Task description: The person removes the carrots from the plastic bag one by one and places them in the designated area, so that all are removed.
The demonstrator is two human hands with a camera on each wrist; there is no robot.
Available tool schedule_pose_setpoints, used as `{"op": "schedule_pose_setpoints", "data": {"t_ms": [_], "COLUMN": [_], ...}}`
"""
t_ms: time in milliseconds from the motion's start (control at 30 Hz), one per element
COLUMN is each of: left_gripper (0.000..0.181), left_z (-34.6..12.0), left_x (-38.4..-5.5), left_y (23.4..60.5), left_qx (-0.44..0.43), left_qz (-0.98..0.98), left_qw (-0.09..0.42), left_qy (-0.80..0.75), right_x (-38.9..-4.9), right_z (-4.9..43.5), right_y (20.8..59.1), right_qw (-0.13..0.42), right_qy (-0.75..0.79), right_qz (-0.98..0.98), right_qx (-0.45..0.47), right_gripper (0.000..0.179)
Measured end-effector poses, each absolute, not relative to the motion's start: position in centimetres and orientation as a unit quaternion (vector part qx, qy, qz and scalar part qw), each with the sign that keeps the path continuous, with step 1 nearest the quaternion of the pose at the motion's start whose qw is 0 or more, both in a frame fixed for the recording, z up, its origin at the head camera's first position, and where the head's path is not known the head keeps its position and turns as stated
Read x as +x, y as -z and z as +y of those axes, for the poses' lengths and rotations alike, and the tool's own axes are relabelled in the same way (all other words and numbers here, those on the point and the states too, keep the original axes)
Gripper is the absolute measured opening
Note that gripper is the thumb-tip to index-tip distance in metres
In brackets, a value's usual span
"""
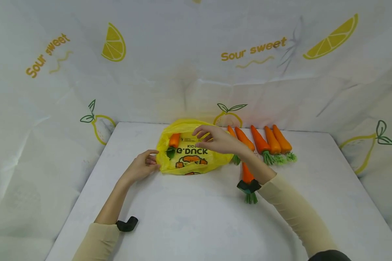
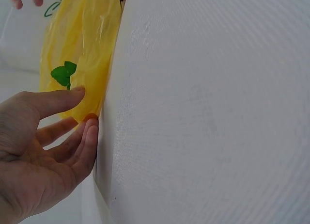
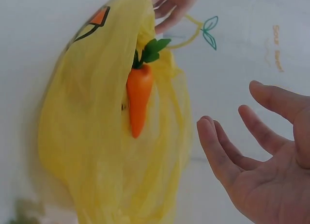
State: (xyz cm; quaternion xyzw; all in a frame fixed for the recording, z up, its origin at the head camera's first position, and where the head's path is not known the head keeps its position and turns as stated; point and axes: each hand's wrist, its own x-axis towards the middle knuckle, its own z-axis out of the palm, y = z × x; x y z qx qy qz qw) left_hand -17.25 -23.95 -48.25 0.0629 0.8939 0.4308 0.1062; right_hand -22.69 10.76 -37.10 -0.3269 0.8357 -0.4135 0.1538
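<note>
A yellow plastic bag (image 1: 196, 167) with duck lettering lies at the back middle of the white table, its mouth spread. Within it, a small orange carrot (image 3: 139, 100) with green leaves shows through the opening. My left hand (image 1: 143, 166) holds the bag's left edge; in the left wrist view its thumb (image 2: 72, 95) is on the film and the fingertips (image 2: 89, 127) are curled at the edge. Above the bag hovers my right hand (image 1: 215, 139), holding nothing. Its fingers are spread and slightly bent, apart from the carrot in the right wrist view.
Several larger carrots (image 1: 260, 141) with green tops lie in a row right of the bag. One carrot (image 1: 247, 174) lies nearer me, partly behind the right wrist and its black strap (image 1: 249, 186). A white lemon-print cloth (image 1: 170, 72) hangs behind the table.
</note>
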Motion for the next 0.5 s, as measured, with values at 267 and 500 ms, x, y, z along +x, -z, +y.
{"op": "schedule_pose_setpoints", "data": {"t_ms": [267, 500], "left_gripper": [0.059, 0.059], "left_z": [-24.1, -24.1], "left_x": [-17.2, -17.3], "left_y": [48.4, 48.3], "left_qx": [0.064, 0.065], "left_qz": [0.893, 0.894], "left_qw": [0.107, 0.105], "left_qy": [-0.432, -0.43], "right_x": [-23.9, -24.8], "right_z": [6.5, 4.1], "right_y": [38.3, 39.4], "right_qw": [0.175, 0.185], "right_qy": [0.408, 0.4], "right_qz": [0.823, 0.828], "right_qx": [-0.354, -0.346], "right_gripper": [0.036, 0.041]}}
